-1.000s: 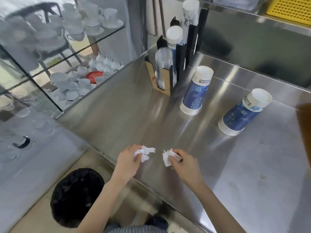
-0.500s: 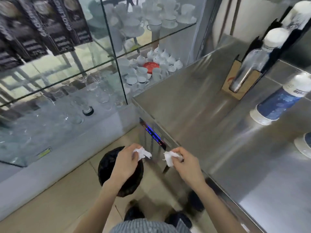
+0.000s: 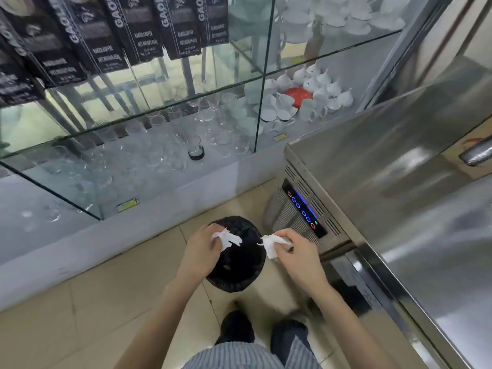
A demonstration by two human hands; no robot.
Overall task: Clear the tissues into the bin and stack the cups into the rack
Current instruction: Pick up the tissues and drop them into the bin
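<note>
A round bin (image 3: 239, 265) lined with a black bag stands on the tiled floor at the foot of the steel counter. My left hand (image 3: 202, 251) is over the bin's left rim, pinching a crumpled white tissue (image 3: 228, 238) above the opening. My right hand (image 3: 295, 251) grips a second crumpled tissue (image 3: 271, 245) just beyond the bin's right rim. The paper cups are out of view. Only a corner of the cup rack (image 3: 476, 153) shows at the right edge.
The stainless steel counter (image 3: 399, 166) fills the right side; its front panel (image 3: 303, 211) carries blue and red lights beside my right hand. A glass cabinet (image 3: 165, 123) with glasses, white cups and black bags runs along the left and back. My shoes (image 3: 237, 328) stand below the bin.
The view has swung left and down, away from the countertop and cups. Both hands have carried the tissues off the counter edge to above the bin.
</note>
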